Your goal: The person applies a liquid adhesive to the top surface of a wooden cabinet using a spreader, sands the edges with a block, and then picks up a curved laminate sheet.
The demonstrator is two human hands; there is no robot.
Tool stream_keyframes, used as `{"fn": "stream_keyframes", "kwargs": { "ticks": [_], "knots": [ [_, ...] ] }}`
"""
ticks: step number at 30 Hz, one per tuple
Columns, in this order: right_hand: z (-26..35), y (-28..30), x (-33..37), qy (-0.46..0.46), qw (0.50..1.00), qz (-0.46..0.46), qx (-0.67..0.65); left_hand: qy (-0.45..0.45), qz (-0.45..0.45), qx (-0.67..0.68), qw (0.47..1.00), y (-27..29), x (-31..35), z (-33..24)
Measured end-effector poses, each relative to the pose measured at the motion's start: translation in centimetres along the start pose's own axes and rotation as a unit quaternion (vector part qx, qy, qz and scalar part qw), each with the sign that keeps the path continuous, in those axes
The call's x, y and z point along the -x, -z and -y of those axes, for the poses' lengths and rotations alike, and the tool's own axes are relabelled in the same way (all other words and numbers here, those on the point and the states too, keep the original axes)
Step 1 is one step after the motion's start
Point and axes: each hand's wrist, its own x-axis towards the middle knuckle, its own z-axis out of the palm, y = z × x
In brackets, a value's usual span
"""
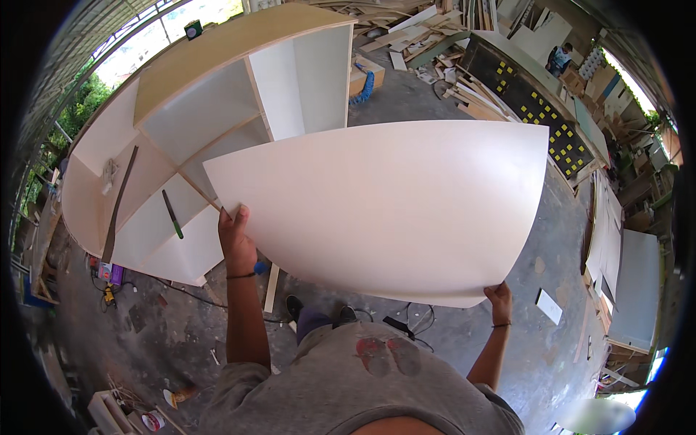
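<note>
A large thin white sheet [391, 210] spans the space in front of me, bowed slightly along its near edge. My left hand [238, 243] grips its left edge, thumb on the upper face. Low on the right, my right hand [499, 301] pinches the near right corner. Beyond the sheet on the left stands a wooden cabinet carcass [239, 43] with white-lined compartments; the sheet hides part of it. On the cabinet's nearer panels lie a long dark strip [122, 199] and a green-handled tool [174, 214], perhaps a file or saw.
Offcuts of wood [420, 40] are heaped at the back. A dark panel dotted with yellow squares [536, 109] stands at the far right. Cables [420, 319] trail across the floor near my feet. A small white board [549, 306] lies on the right, beyond it leaning sheets [634, 290].
</note>
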Motion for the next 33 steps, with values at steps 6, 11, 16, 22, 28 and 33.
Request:
{"fn": "stream_keyframes", "kwargs": {
  "ticks": [6,11,16,22,28,33],
  "knots": [
    [-1.4,0.8,-0.4,-0.011,0.999,0.012,0.032,-0.019,0.03,-0.011,0.999,-1.5,0.7,-1.9],
    [-0.6,-0.3,-0.3,0.005,1.0,0.01,0.013,-0.018,0.038,-0.052,0.998,-1.0,1.3,-2.8],
    [-1.1,0.3,0.3,-0.02,0.998,0.027,0.047,-0.007,0.047,-0.039,0.998,-1.5,1.5,-3.4],
    [1.0,-1.0,0.0,0.013,1.0,0.0,-0.013,0.0,0.051,-0.084,0.995,-3.9,3.1,-4.5],
    [5.2,-0.9,-3.9,0.089,0.987,-0.105,-0.084,-0.02,0.12,-0.171,0.978,-6.1,4.0,-6.1],
    [9.0,-1.5,-4.6,0.207,0.971,-0.111,-0.052,-0.083,0.116,-0.239,0.96,-5.3,3.0,-8.7]
  ]
}}
